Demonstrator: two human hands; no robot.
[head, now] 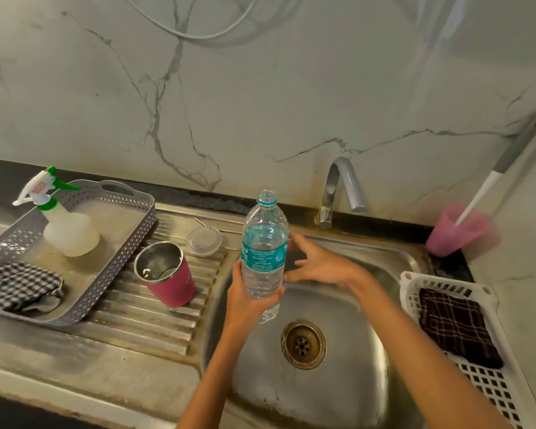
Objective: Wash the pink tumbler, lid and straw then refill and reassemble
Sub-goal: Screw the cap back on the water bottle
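Left hand [245,301] gripping water bottle [263,252], right hand [319,264] beside — tumbler [167,274] upright

The left hand [248,301] is gripping the lower part of the water bottle [264,239] and holding it upright. Its thumb is lying along the left side and its fingers [273,300] are curling round to the right side. The bare left forearm is rising from the bottom edge, leaning slightly right toward the wrist. The right hand [321,264] is hovering just beside the bottle's right side, palm turned toward it, with the fingers straight and spread and the thumb lowest. It is blurred, so whether its fingertips are touching the bottle cannot be told. The bare right forearm is reaching in from the lower right, running diagonally up and left to the wrist.
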